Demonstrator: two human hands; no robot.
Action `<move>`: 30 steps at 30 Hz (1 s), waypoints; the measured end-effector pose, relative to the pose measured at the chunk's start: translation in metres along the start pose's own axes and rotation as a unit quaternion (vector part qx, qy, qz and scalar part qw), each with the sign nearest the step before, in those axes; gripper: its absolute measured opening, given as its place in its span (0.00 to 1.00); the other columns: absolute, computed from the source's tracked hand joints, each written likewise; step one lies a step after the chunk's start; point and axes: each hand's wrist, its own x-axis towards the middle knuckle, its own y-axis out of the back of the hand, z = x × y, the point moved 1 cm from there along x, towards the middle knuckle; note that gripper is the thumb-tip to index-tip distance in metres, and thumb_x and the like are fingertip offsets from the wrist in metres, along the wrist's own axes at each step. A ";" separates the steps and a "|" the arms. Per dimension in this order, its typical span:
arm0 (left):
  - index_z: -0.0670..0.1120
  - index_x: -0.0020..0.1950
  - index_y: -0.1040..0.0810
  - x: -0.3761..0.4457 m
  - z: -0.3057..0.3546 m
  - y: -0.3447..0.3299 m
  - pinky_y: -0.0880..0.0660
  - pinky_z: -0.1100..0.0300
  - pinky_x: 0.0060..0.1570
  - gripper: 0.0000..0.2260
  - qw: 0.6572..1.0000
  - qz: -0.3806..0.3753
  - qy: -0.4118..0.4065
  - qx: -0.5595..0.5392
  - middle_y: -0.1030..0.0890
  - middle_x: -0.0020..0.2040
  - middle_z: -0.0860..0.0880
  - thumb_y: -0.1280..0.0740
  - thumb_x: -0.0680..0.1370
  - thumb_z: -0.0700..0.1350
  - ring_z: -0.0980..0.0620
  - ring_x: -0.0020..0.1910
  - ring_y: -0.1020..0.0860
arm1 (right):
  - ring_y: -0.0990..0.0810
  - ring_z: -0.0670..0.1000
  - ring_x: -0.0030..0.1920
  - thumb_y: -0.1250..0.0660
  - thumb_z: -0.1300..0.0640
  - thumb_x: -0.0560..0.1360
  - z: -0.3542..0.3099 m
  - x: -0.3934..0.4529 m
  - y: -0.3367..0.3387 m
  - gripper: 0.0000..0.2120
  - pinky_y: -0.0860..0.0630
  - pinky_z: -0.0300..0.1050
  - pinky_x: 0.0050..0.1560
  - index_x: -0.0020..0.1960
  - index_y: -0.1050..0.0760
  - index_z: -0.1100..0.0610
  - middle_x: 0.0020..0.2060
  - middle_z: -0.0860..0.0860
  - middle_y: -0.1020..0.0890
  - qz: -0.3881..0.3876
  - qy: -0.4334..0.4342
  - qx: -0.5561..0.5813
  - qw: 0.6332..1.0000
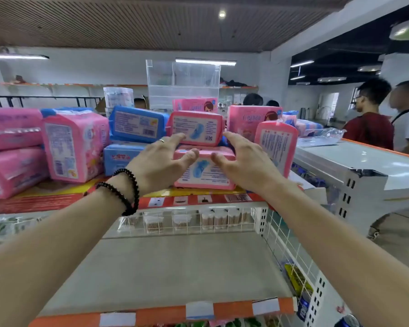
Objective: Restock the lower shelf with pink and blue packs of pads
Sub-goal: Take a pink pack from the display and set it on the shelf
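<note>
So the pink pack of pads (204,169) everything's aimed at is the bottom one of a little two-high stack on the top shelf (57,197), with a second pink pack (195,127) sitting right on it. Both hands are coming in from either side: the left hand (161,161) has its thumb lying on the upper left corner of the bottom pack and its fingers spread up against the left end of the top one, and the right hand (243,159) mirrors that, thumb near the bottom pack's upper right, fingers reaching beside the top pack's right end. Fingers on both are apart and fairly straight, not clamped on anything yet as far as I can tell. Looks like the pickup step, right before the squeeze. Next move probably needs both palms pressing inward so the two packs lift together without the top one sliding off. The lower shelf (175,267) right below looks bare, so plenty left to do. Blue packs (137,123) sit just to the left, more pink ones (73,147) further over.
</note>
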 end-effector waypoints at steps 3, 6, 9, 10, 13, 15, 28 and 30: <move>0.49 0.72 0.30 0.013 -0.008 -0.006 0.29 0.54 0.60 0.22 0.997 -0.004 0.039 -0.059 0.23 0.66 0.47 0.42 0.83 0.60 0.48 0.61 0.26 | 0.25 0.48 0.50 0.40 0.43 0.81 0.002 0.009 -0.004 0.21 0.29 0.40 0.46 0.71 0.32 0.50 0.54 0.48 0.22 -0.001 -0.081 0.051 0.995; 0.48 0.66 0.26 0.027 -0.017 -0.014 0.25 0.54 0.54 0.25 0.991 -0.065 0.108 -0.052 0.20 0.58 0.46 0.45 0.82 0.65 0.49 0.51 0.23 | 0.27 0.47 0.48 0.42 0.41 0.82 0.004 0.019 -0.010 0.25 0.30 0.39 0.46 0.73 0.33 0.54 0.50 0.49 0.26 -0.035 -0.152 0.052 0.986; 0.49 0.61 0.21 0.041 -0.023 -0.021 0.22 0.49 0.57 0.33 0.971 -0.109 0.155 -0.146 0.16 0.52 0.48 0.45 0.75 0.73 0.48 0.50 0.18 | 0.28 0.42 0.37 0.44 0.40 0.82 0.003 0.030 -0.018 0.21 0.33 0.36 0.34 0.65 0.28 0.55 0.42 0.47 0.25 -0.045 -0.187 0.056 0.980; 0.49 0.59 0.19 0.044 -0.024 -0.024 0.20 0.48 0.57 0.34 0.958 -0.114 0.172 -0.201 0.14 0.51 0.49 0.44 0.71 0.75 0.48 0.49 0.16 | 0.27 0.41 0.37 0.44 0.41 0.82 0.003 0.032 -0.019 0.18 0.33 0.36 0.33 0.60 0.27 0.54 0.40 0.46 0.25 -0.047 -0.198 0.060 0.977; 0.51 0.52 0.21 0.053 -0.021 -0.028 0.17 0.47 0.52 0.24 0.924 -0.120 0.204 -0.301 0.13 0.46 0.49 0.42 0.77 0.70 0.47 0.46 0.14 | 0.21 0.46 0.38 0.43 0.43 0.81 0.001 0.037 -0.018 0.18 0.27 0.41 0.34 0.51 0.25 0.56 0.39 0.48 0.20 -0.031 -0.210 0.074 0.974; 0.52 0.49 0.24 0.057 -0.017 -0.023 0.17 0.50 0.46 0.17 0.912 -0.112 0.229 -0.321 0.14 0.41 0.49 0.41 0.81 0.64 0.48 0.43 0.15 | 0.20 0.47 0.37 0.44 0.42 0.81 -0.001 0.039 -0.015 0.19 0.30 0.40 0.32 0.49 0.22 0.55 0.39 0.49 0.19 -0.014 -0.208 0.059 0.976; 0.44 0.60 0.26 0.043 -0.026 0.029 0.16 0.45 0.44 0.12 0.911 -0.035 0.124 -0.392 0.15 0.46 0.44 0.34 0.81 0.49 0.45 0.47 0.15 | 0.17 0.44 0.39 0.36 0.41 0.79 -0.019 0.022 -0.004 0.18 0.19 0.40 0.34 0.63 0.30 0.51 0.44 0.44 0.19 0.046 -0.130 0.143 0.980; 0.46 0.64 0.27 0.042 -0.034 0.030 0.17 0.41 0.48 0.14 0.906 -0.005 0.094 -0.412 0.15 0.50 0.43 0.32 0.80 0.47 0.44 0.50 0.15 | 0.16 0.46 0.40 0.34 0.43 0.78 -0.016 0.023 -0.004 0.17 0.17 0.44 0.39 0.63 0.31 0.49 0.45 0.44 0.20 0.056 -0.119 0.152 0.980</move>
